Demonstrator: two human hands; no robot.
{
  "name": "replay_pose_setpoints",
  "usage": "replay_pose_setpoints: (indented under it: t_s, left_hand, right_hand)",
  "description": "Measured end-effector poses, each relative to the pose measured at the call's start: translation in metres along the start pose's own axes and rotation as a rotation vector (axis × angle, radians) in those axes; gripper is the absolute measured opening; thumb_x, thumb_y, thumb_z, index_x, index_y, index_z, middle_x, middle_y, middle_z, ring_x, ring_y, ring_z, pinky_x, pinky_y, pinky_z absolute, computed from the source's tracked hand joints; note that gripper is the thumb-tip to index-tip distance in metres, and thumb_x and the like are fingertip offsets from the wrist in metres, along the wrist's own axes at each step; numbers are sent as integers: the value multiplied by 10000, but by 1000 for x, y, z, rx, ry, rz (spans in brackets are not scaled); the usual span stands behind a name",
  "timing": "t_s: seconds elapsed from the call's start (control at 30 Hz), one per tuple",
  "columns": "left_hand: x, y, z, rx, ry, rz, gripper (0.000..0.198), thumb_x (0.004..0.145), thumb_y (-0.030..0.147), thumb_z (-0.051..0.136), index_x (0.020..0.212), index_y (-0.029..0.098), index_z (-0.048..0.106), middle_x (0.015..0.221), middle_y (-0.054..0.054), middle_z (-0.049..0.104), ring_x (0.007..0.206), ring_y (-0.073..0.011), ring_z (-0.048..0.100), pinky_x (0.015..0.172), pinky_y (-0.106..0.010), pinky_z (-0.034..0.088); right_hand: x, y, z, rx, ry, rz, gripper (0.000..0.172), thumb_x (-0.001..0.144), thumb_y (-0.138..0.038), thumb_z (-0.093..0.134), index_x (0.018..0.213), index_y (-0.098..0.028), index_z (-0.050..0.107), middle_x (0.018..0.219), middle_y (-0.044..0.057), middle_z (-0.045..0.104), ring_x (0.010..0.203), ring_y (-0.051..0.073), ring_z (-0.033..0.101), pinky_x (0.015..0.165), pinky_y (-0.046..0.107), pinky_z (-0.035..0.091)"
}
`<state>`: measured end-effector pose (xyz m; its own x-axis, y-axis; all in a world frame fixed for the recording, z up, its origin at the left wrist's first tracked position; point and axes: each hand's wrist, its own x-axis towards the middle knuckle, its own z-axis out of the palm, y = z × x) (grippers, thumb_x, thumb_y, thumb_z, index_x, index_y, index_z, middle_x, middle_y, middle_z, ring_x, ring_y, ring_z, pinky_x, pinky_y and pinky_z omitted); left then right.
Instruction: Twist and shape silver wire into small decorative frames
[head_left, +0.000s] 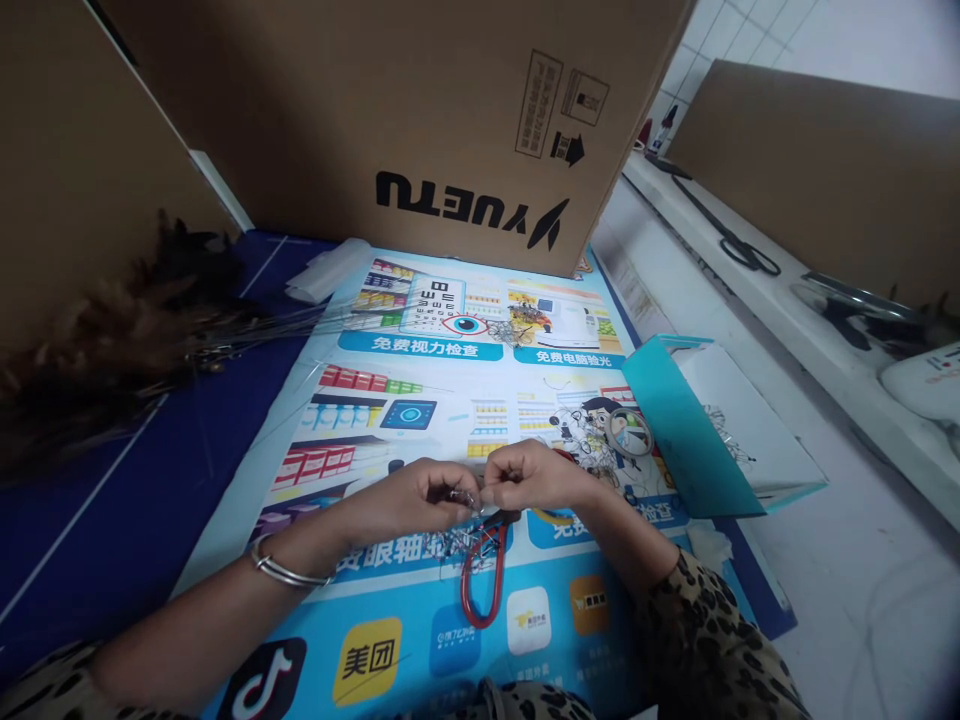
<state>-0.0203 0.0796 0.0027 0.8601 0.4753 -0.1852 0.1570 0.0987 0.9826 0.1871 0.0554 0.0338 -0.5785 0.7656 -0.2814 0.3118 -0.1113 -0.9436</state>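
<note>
My left hand [429, 496] and my right hand [531, 476] meet fingertip to fingertip above the printed sheet, both closed in a pinch. Between the left fingers shows a small, shiny, wiry piece [463, 495], too fine to name. What the right fingertips pinch is hidden. Just below the hands lie scissors with red handles [482, 592], their blades partly under the fingers. Beside them a loose heap of thin wiry pieces [448, 545] spreads under my left hand. A bigger tangle of similar dark pieces [577, 425] lies beyond my right hand.
A round tape-like ring [631, 434] rests by the tangle. Right of it stands an opened teal box [694, 440] with wiry bits inside. A large cardboard box [420, 120] walls off the back. Brown feathery bundles [105, 340] with long stems lie left. Black scissors [742, 255] lie on the ledge.
</note>
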Motion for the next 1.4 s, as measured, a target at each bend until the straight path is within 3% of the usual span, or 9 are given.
replay_pose_setpoints:
  t_s: [0.37,0.83,1.03,1.4]
  left_hand:
    - [0,3,5,-219,-22,-73,104,762,166,556,858,159,597,816,-22,643,746,-135,586,702,-277,458]
    - [-1,6,4,-194,22,-80,187,779,309,591,859,150,648,779,-25,637,712,-139,555,673,-253,427]
    - [-2,13,4,-190,20,-27,200,813,317,551,846,142,641,771,-25,607,704,-129,517,657,-245,401]
    - [-1,7,7,-163,130,0,205,812,325,543,734,145,601,674,3,553,649,-115,477,624,-226,369]
  right_hand:
    - [1,3,2,12,67,10,147,737,-253,577,676,-134,517,556,-46,467,477,58,460,437,157,379]
    - [2,4,1,4,77,-26,145,747,-252,584,684,-133,530,568,-41,484,499,55,452,456,150,355]
    - [2,5,0,15,94,-13,205,752,-322,594,697,-132,540,586,-38,488,509,55,434,461,156,350]
    - [3,6,-2,25,95,14,299,772,-437,570,742,-139,548,571,-44,484,475,55,447,457,165,365]
